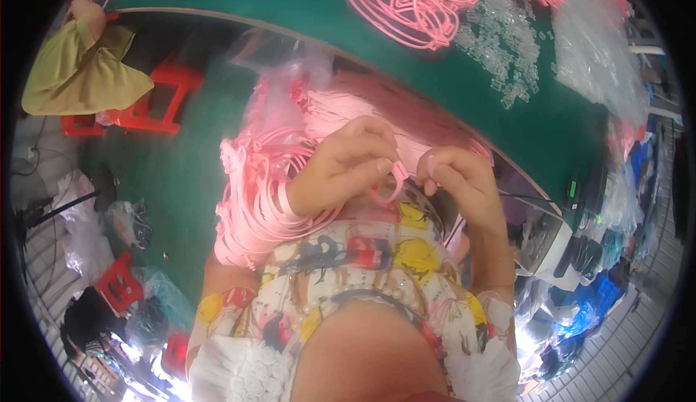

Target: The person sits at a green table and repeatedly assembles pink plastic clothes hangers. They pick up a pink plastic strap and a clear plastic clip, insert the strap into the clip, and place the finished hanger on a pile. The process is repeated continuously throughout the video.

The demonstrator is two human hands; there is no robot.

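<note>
My left hand [346,161] is closed in a pinch on a narrow pink strap [399,173], whose end curls in a small loop past my fingertips. My right hand [464,176] is just to the right, thumb and fingers pressed together. Whatever it may hold is hidden or too small to name. A thick bunch of pink straps [243,217] hangs around my left wrist and forearm. Beyond my hands, more flat pink straps [341,115] lie heaped across my lap, against the table's edge.
On the green table [536,137] lie a coil of pink straps [413,0], small clear plastic pieces [504,47] and a clear plastic bag [602,54]. Red stools [170,94] stand at left, beside a person in olive clothing [83,76]. Bagged goods [591,308] crowd the right.
</note>
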